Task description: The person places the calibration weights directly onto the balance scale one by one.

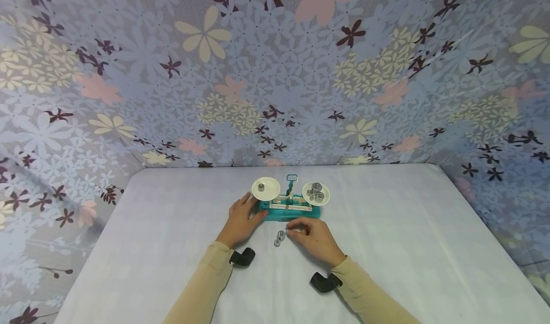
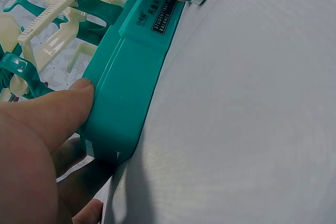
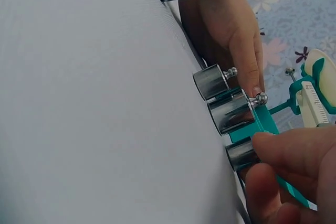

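Weights (image 3: 230,115) stand paired on white cloth (image 1: 142,247), just beside another metal weight (image 3: 240,154) pinched by the right hand (image 1: 316,238), in front of the teal balance (image 1: 290,214) whose left end the left hand (image 1: 241,221) grips.

Pale table (image 1: 408,228), blue, pink and cream flowered backdrop (image 1: 275,76) behind the table, same backdrop along table's left and right sides

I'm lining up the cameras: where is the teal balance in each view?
Head: the balance stands below centre.
Left wrist: its base slants left of centre.
Right wrist: its scale beam shows at right, the base partly behind weights.
Shared landmark: the left hand.
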Available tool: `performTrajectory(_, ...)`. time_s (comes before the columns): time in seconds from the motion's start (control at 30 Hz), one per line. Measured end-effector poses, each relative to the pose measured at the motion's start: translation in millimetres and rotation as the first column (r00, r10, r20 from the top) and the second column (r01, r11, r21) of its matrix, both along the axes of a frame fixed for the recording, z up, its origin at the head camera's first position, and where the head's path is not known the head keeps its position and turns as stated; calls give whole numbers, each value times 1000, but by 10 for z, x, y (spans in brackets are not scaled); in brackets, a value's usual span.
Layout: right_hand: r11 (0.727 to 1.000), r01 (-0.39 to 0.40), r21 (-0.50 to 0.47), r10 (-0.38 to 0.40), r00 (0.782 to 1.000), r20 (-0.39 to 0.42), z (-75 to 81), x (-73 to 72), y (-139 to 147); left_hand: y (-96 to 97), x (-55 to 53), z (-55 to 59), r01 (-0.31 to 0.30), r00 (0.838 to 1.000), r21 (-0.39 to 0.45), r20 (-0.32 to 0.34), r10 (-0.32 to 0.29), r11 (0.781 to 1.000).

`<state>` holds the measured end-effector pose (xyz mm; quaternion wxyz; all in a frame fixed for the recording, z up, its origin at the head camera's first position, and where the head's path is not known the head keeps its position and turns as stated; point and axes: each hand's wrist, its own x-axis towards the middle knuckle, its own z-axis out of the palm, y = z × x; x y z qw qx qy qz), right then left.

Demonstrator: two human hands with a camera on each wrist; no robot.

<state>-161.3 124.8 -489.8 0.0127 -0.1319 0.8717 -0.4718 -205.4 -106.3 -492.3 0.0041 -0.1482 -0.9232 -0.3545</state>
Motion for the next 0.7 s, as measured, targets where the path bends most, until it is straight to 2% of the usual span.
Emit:
performTrajectory(0.33, 1000, -13, 2, 13, 999, -32, -1, 1, 17, 10, 3, 11, -5, 1000, 5, 0, 5, 1000)
performTrajectory(0.7, 1000, -3, -20, 2, 1000, -29, 2, 14, 15, 11, 18, 26, -12, 1000, 8, 16, 11, 1000)
